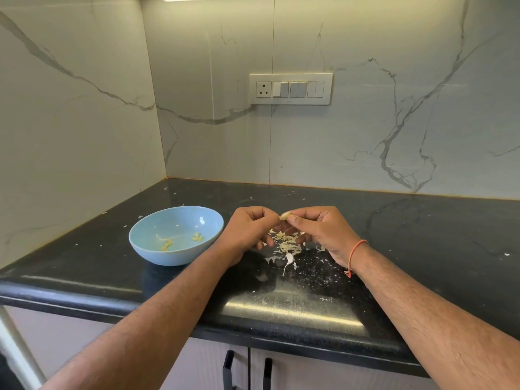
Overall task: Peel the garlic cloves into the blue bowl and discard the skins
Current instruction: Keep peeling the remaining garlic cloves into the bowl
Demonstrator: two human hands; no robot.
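Note:
A garlic clove (284, 215) is pinched between my left hand (250, 228) and my right hand (319, 229), both raised a little above the black counter (408, 235). Under the hands lies a pile of papery garlic skins (287, 243), with a white stem piece (289, 260) at its front. The blue bowl (157, 249) stands to the left of my left hand and holds a few small yellowish garlic bits (167, 244). My right wrist wears an orange thread.
The counter ends in a rounded front edge (197, 319) above cabinet doors with black handles. Marble-patterned walls close the back and left side. A switch panel (291, 89) is on the back wall. Small skin flakes are scattered over the counter.

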